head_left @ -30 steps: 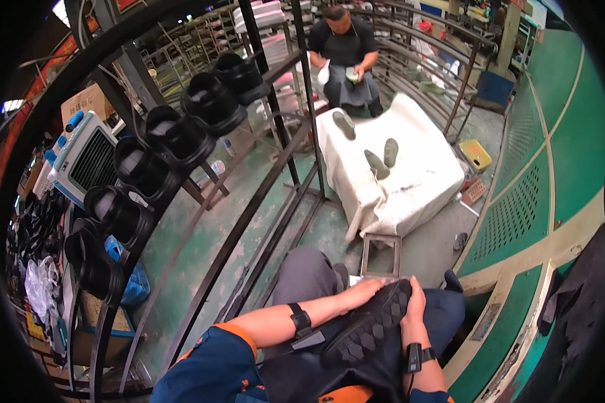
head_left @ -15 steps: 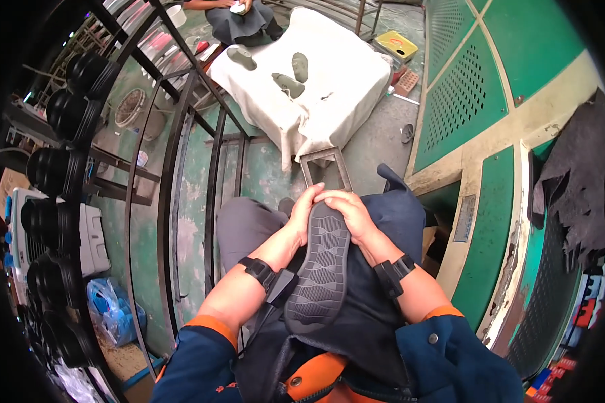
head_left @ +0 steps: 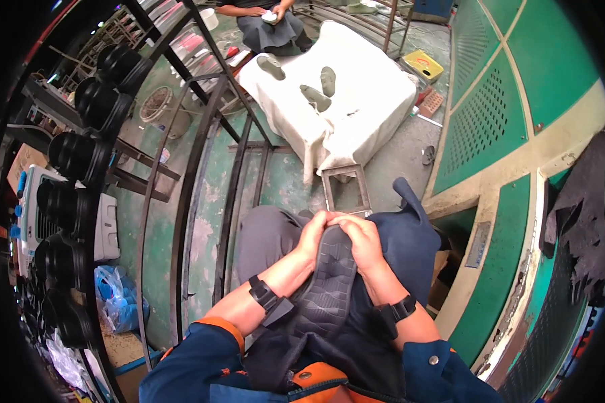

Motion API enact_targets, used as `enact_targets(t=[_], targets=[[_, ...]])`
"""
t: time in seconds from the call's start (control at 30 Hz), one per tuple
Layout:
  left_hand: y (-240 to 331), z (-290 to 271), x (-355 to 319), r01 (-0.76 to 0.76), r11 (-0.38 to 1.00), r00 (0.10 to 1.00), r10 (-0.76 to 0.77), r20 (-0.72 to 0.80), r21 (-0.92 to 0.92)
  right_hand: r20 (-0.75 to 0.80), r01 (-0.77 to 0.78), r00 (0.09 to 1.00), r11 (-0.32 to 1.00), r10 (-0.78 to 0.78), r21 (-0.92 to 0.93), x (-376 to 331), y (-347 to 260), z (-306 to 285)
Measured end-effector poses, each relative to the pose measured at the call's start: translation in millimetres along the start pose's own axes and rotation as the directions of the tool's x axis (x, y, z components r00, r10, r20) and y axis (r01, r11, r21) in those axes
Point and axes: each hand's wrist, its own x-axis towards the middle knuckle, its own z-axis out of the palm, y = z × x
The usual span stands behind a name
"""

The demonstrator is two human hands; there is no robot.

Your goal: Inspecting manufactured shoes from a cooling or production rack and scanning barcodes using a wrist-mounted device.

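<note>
A dark grey shoe [head_left: 324,289] lies over my lap with its patterned sole facing up. My left hand [head_left: 313,238] grips the left edge of its far end, fingers curled round it. On the opposite edge, my right hand [head_left: 361,242] is closed the same way, and the fingertips of both hands meet at the tip. The sole looks bent near my hands. Its underside and the near end, down by my dark apron, are hidden. Black strapped devices sit on both my wrists.
Ahead stands a cloth-covered table [head_left: 363,74] with several green shoe pieces [head_left: 316,97]; a person [head_left: 272,30] works beyond it. At left, a metal rack [head_left: 188,181] holds black rounded forms [head_left: 64,205]. Green perforated cabinets [head_left: 484,121] line the right. A metal stool frame [head_left: 346,188] stands before my knees.
The view has shifted, so the surroundings sit lower and farther right. The sole, flat before, now looks bent and tilted between my hands. Both hands keep hold of its far end.
</note>
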Motion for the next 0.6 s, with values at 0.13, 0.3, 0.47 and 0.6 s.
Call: enact_targets(t=[0.13,0.3,0.47,0.6], targets=[[-7.4,-18.3,6.7,0.006,0.995,0.993,0.006,0.114,-0.098,0.006,0.036,0.999,0.999,-0.036,-0.012,-4.4,-4.8,3.4],[-12.0,-7.4,-4.1,-0.041,0.999,0.999,0.042,0.026,-0.026,0.010,0.044,0.999,0.999,-0.044,0.006,-13.7,-16.9,4.8],[-6.7,-11.7,-4.0,-0.072,0.997,0.985,0.065,0.160,0.035,0.079,0.126,0.989,0.992,-0.125,-0.008,-24.0,-44.9,22.0],[10.1,-8.2,1.4,0.181,0.980,0.974,-0.191,0.120,0.085,0.061,-0.043,0.997,0.997,0.039,0.068,2.1,-36.0,6.8]])
